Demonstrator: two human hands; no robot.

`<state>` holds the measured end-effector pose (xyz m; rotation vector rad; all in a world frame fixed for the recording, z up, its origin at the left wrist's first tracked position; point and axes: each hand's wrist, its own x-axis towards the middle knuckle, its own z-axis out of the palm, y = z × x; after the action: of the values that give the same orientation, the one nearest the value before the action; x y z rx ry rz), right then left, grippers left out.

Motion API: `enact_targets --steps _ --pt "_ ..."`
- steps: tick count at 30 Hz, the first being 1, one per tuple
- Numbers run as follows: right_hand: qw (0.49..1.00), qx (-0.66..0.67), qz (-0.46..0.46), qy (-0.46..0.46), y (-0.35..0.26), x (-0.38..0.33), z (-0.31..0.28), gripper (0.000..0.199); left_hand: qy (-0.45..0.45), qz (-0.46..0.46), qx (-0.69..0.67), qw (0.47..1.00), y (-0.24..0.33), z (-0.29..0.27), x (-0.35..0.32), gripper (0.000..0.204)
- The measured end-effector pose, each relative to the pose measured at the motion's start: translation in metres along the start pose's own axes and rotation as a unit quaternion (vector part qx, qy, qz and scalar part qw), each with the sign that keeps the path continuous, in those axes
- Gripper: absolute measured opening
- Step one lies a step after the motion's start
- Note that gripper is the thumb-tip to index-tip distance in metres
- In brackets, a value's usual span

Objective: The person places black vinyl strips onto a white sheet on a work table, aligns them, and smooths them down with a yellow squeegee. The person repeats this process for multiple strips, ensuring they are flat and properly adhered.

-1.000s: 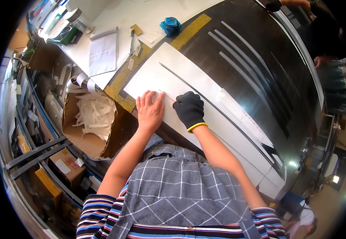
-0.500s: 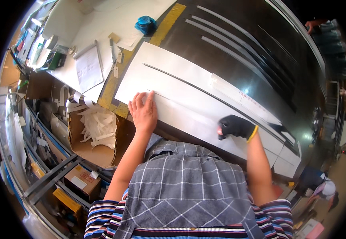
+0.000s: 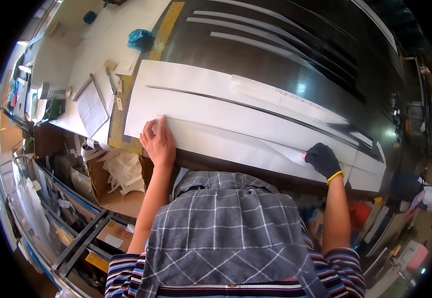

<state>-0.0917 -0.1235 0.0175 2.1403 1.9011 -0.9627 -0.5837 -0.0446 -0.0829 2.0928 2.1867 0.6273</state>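
A large white sheet point(image 3: 191, 84) lies on the dark tabletop in front of me. Along its near side runs a thin white strip point(image 3: 236, 136), stretched between my hands, its lower part curling near the right end. My bare left hand point(image 3: 159, 144) pinches the strip's left end, fingers bent and bunched. In a black glove with a yellow cuff, my right hand point(image 3: 324, 160) is closed on the right end; a bare fingertip shows. A dark slim rod or slit point(image 3: 246, 105) crosses the sheet beyond both hands. A clear ruler-like piece point(image 3: 256, 91) lies at the far edge.
Several pale strips point(image 3: 256, 45) lie farther back on the dark table. A cardboard box point(image 3: 101, 181) of white offcuts stands below left. Beyond it are a clipboard point(image 3: 91, 107) and a blue plastic bundle point(image 3: 140, 39). Another person point(image 3: 425, 198) is at the far right.
My right hand has moved right along the sheet and the strip now looks taut between my hands. My left hand stays at its end, fingers more bunched. The view has shifted.
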Motion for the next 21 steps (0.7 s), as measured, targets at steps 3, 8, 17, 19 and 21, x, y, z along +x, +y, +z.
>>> enact_targets --steps 3,8,17,19,21 --pt "0.996 -0.067 0.035 0.043 -0.004 -0.001 -0.001 0.033 -0.006 -0.004 -0.007 1.000 -0.002 0.001 0.002 0.036" --pt "0.993 -0.091 0.048 0.054 -0.002 0.003 0.004 0.033 -0.014 -0.007 -0.005 1.000 0.001 0.000 0.003 0.035" --pt "0.991 -0.110 0.066 0.046 -0.008 0.009 0.005 0.033 -0.009 -0.001 0.020 1.000 -0.002 0.001 0.003 0.035" --pt "0.991 -0.104 0.077 0.041 -0.010 0.009 0.004 0.034 -0.005 0.004 0.023 1.000 -0.003 0.002 0.003 0.035" --pt "0.990 -0.111 0.079 0.043 -0.012 0.010 0.004 0.034 -0.001 0.007 0.020 1.000 -0.004 0.003 0.003 0.035"
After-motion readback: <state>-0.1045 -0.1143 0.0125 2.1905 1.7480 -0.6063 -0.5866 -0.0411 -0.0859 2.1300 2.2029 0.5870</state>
